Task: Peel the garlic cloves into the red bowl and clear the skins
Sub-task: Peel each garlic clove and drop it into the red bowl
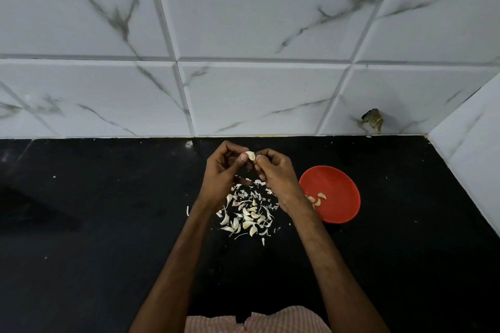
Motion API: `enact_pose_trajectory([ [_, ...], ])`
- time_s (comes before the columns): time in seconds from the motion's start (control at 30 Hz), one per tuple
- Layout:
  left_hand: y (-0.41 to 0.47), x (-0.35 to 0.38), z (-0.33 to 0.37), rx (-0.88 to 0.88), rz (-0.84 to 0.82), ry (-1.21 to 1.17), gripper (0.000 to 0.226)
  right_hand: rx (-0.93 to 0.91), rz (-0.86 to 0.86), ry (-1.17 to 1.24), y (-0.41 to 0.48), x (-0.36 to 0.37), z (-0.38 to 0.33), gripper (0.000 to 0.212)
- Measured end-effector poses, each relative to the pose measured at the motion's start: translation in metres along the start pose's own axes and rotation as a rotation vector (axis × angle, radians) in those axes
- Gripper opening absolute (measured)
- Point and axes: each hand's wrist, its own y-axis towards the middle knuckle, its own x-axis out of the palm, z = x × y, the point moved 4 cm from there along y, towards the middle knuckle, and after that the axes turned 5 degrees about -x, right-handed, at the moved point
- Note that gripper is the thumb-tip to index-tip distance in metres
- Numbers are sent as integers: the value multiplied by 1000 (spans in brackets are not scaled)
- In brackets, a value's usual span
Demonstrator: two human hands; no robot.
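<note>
Garlic clove sits pinched between the fingertips of both hands above the far part of the black table, over a scatter of skins and loose cloves, with the red bowl just to the right holding a few peeled cloves, its left rim covered by the right wrist. The left hand and right hand meet with fingers curled in round the clove, forearms reaching in from the near edge. Whether the clove has skin on it is hard to make out, as is a small dark lump low on the tiled wall, far right.
</note>
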Motion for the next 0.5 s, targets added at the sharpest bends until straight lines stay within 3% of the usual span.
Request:
enact_pose_trajectory([
  [0.17,1,-4,-3,-17,52,26,13,-29,8,-88,1,-6,0,12],
  [0.5,2,4,6,123,39,356,10,-99,116,-368,1,-10,4,15],
])
